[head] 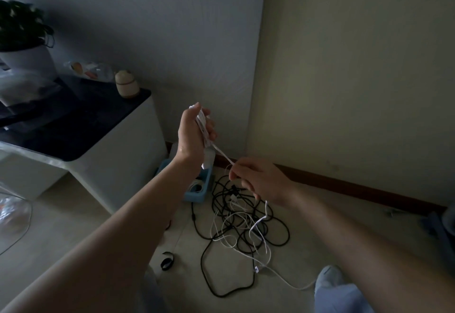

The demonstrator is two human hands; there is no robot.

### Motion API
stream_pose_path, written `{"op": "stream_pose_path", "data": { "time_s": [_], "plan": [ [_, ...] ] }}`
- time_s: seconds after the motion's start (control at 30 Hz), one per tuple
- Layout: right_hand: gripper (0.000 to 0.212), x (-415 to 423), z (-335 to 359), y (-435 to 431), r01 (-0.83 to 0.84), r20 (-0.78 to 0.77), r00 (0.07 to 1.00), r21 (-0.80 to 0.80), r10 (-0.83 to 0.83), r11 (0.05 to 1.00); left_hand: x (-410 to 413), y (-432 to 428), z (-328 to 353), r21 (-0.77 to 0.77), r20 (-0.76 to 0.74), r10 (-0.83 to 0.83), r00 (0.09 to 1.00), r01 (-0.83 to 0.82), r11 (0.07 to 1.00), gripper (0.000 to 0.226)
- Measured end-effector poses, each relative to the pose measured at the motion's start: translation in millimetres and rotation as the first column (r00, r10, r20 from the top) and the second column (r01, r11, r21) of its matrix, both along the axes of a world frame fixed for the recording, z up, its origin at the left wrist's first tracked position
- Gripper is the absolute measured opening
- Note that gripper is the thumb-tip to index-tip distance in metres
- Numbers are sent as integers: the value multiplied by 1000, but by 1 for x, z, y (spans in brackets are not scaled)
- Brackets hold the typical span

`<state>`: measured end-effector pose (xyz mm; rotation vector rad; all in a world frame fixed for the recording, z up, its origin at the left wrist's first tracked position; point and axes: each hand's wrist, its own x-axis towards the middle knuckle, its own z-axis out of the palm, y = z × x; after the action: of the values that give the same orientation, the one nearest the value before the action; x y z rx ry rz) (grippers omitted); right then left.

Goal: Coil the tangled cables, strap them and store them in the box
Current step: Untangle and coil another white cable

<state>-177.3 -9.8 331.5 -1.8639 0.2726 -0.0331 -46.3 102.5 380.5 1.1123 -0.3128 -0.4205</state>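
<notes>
left grip [194, 138] closed round a coiled flat white cable [202, 128]; right grip [258, 179] pinches its loose run just below. tangled black and white cables [236, 216] lie underneath, blue plastic box [195, 195] beside them, contents unclear.

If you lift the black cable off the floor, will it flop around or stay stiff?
Probably floppy: the black cable lies in loose loops and curves. It would likely drag others along, since it is tangled with the white cable. It looks thin, so likely light.
</notes>
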Motion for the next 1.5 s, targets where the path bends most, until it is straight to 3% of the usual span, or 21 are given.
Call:
{"op": "stream_pose_path", "data": {
  "time_s": [0.1,0.3,0.43,0.53,0.67,0.8,0.93,1.03,1.13,1.2,1.33,1.5],
  "plan": [
    [29,-2,9,5,8,101,995,-65,-1,998,-5,-3,-3,74,64,-26,998,21,997,41],
    [38,-6,35,6,-51,150,987,-39,56,998,-28,-4,-19,400,324,-241,915,98,911,67],
    [18,-10,53,-10,114,287,954,-84,-85,990,-36,-1,-27,647,546,-457,702,-6,762,30],
    [19,-12,53,-27,247,383,900,-49,-211,968,-39,-4,-22,544,514,-416,750,90,835,40],
    [23,-10,45,-32,252,407,879,51,-250,966,-37,-7,-16,566,415,-477,775,191,802,64],
    [23,-7,40,-43,405,447,813,29,-374,914,-35,-7,-11,535,376,-465,801,222,815,56],
    [19,-10,35,-52,384,398,832,90,-386,919,-36,-7,-5,379,134,-482,866,405,832,51],
    [33,-6,22,-49,307,295,887,200,-356,930,-35,-6,0,175,-70,-487,871,491,853,48],
    [40,-2,8,-43,311,189,915,233,-356,921,-27,-3,7,-112,-308,-451,838,439,892,44],
    [38,-3,1,-37,310,128,931,218,-342,926,-18,1,11,-264,-373,-429,823,350,899,46],
    [25,-1,-6,-22,323,57,940,165,-336,932,-3,8,12,-377,-389,-385,837,236,896,44],
    [17,0,-10,4,224,39,969,265,-243,938,3,7,15,-385,-298,-247,922,121,915,36]
  ]
}}
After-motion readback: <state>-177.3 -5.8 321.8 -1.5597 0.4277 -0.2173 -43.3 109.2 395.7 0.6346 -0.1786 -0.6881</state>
